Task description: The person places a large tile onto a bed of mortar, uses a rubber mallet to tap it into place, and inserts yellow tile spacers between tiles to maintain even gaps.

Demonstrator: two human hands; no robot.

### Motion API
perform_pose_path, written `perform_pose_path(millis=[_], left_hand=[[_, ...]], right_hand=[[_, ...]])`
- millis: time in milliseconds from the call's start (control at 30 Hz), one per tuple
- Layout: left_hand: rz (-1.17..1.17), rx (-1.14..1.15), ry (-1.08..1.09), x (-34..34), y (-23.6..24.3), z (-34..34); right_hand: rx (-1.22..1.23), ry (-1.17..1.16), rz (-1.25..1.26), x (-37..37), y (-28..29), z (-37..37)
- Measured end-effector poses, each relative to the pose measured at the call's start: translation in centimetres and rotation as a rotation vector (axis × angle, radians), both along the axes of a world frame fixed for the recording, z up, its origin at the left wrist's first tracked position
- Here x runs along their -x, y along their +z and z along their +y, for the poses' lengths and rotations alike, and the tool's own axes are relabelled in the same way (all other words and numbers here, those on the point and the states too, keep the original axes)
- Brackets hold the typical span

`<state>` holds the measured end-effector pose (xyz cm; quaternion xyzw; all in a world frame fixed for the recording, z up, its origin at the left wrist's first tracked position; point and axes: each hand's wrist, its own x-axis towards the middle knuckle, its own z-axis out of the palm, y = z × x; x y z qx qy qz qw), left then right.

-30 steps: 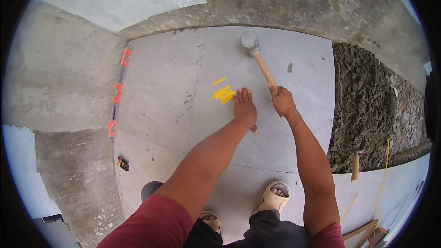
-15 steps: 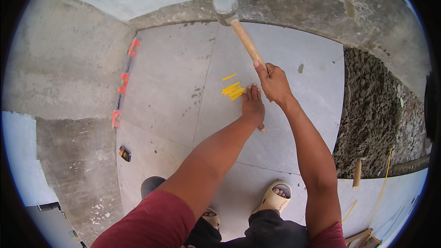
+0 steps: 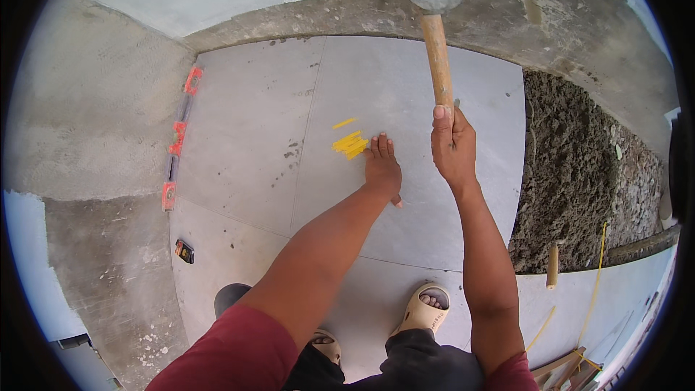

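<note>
Wrapped round the wooden handle of a rubber mallet, my right hand holds it raised, its grey head toward the far wall. My left hand lies flat on a large grey floor tile, fingers stretched out. Right beside those fingertips is a small heap of yellow plastic strips, which look like tile spacers or wedges. One more yellow strip lies apart, a little farther off.
A red and grey spirit level lies along the left wall. Near it is a small black and orange object. Rough dark mortar borders the tile on the right, with a wooden-handled tool at its near edge. Yellow string runs at lower right.
My right hand has lifted the mallet, whose head now appears larger and farther right. The left hand stays flat on the tile. The whole view has shifted slightly.
</note>
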<state>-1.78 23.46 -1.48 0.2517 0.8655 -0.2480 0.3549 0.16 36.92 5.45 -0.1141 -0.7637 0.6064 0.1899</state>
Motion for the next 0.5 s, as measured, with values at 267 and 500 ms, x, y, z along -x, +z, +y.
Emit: perform_pose_path(millis=[267, 500], left_hand=[[0.013, -0.022, 0.006, -0.2, -0.6, 0.0], [0.008, -0.065, 0.003, -0.4, -0.8, 1.3]], right_hand=[[0.105, -0.046, -0.563, -0.2, 1.0, 3.9], [-0.262, -0.294, -0.145, -5.0, -8.8, 4.3]])
